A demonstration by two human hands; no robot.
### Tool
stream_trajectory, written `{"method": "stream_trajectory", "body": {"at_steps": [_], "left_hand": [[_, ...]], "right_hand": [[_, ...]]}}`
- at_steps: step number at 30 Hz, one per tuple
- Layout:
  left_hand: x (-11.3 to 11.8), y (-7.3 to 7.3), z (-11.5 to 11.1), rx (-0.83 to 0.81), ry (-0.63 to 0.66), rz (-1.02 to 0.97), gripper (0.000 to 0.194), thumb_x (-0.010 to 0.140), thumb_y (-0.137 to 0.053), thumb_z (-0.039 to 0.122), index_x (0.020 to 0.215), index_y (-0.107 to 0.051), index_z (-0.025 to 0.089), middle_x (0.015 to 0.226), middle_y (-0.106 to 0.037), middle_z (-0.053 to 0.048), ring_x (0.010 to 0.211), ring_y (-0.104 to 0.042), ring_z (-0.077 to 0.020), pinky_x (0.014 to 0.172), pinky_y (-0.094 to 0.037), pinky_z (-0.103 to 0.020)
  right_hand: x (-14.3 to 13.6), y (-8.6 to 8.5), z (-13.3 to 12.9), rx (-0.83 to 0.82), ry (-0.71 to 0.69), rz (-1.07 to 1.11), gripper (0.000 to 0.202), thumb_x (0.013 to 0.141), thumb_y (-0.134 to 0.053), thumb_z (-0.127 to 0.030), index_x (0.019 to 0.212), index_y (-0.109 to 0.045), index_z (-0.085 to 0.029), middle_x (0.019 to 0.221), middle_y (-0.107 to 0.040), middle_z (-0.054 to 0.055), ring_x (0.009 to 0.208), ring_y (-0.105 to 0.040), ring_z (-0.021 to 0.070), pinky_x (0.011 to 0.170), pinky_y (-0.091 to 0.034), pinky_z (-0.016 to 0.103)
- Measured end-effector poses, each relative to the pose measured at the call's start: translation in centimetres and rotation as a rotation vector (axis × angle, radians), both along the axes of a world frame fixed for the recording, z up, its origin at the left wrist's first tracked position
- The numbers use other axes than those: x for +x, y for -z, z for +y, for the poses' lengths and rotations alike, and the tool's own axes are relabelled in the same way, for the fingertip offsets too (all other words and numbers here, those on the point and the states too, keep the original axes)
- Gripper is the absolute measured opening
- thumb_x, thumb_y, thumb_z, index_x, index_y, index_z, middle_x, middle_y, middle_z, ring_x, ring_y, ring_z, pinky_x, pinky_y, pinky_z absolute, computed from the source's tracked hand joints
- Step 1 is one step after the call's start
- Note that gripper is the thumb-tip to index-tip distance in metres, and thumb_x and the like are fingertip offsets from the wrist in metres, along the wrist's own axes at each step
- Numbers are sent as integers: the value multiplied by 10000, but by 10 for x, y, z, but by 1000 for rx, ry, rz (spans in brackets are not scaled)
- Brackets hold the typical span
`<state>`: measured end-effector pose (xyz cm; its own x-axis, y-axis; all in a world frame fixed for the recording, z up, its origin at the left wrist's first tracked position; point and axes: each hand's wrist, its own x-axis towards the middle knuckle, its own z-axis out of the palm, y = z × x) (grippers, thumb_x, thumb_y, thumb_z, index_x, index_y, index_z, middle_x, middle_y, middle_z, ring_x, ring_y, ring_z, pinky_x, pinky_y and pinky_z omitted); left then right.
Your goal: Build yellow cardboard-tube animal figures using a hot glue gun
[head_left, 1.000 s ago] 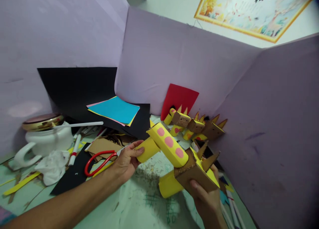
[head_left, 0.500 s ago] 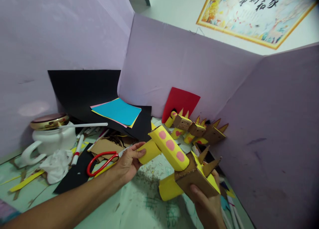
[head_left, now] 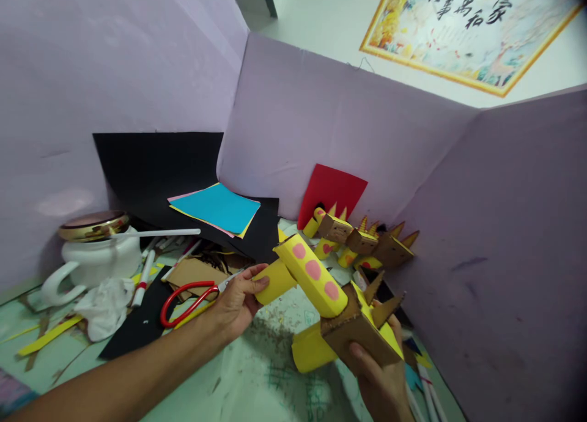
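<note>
Between my hands is a cardboard animal figure [head_left: 313, 270], held tilted above the table. Its yellow body carries pink spots, and its brown box head [head_left: 358, 333] has two pointed cardboard horns. With thumb and fingers, my left hand [head_left: 243, 296] pinches the yellow tube leg [head_left: 276, 282] at the rear end. My right hand [head_left: 378, 373] grips the box head, its thumb on the near face and the other fingers partly hidden behind. A second yellow tube leg [head_left: 314, 347] sticks out below the head. Red-handled scissors [head_left: 188, 303] lie beside my left wrist.
Several similar figures [head_left: 362, 241] stand at the back right by a red sheet [head_left: 332, 192]. Blue paper [head_left: 215, 208] lies on black card [head_left: 156, 165]. A white mug [head_left: 101, 260], crumpled tissue [head_left: 103, 306] and markers [head_left: 144, 278] sit left. Purple panels [head_left: 343, 116] enclose the table.
The camera view has shifted very slightly. Both hands keep the same hold on the figure, which stays in nearly the same place.
</note>
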<state>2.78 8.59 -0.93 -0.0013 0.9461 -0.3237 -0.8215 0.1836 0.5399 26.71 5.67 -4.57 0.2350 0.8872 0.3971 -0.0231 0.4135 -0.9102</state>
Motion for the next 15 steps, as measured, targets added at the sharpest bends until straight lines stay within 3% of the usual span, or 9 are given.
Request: {"method": "stream_trajectory", "body": {"at_steps": [6,15], "left_hand": [[0,2,2,4,-3,-7,284,730,-531,-71,953,-556,104,757,-671,-66,605,-658,-141,573,-533,-237],[0,1,2,-6,5,-23,274,729,-532,-74,932,-557,108,748,-676,-67,601,-662,-148,572,-534,-241]], "right_hand": [[-5,-8,-4,-67,71,-43,867,559,-785,-400,1331,-434,-221,1081,-662,104,869,-649,280,689,-525,355],[-5,-7,-3,-56,102,-84,901,543,-781,-437,1339,-427,-205,1088,-665,115,844,-654,291,672,-530,368]]}}
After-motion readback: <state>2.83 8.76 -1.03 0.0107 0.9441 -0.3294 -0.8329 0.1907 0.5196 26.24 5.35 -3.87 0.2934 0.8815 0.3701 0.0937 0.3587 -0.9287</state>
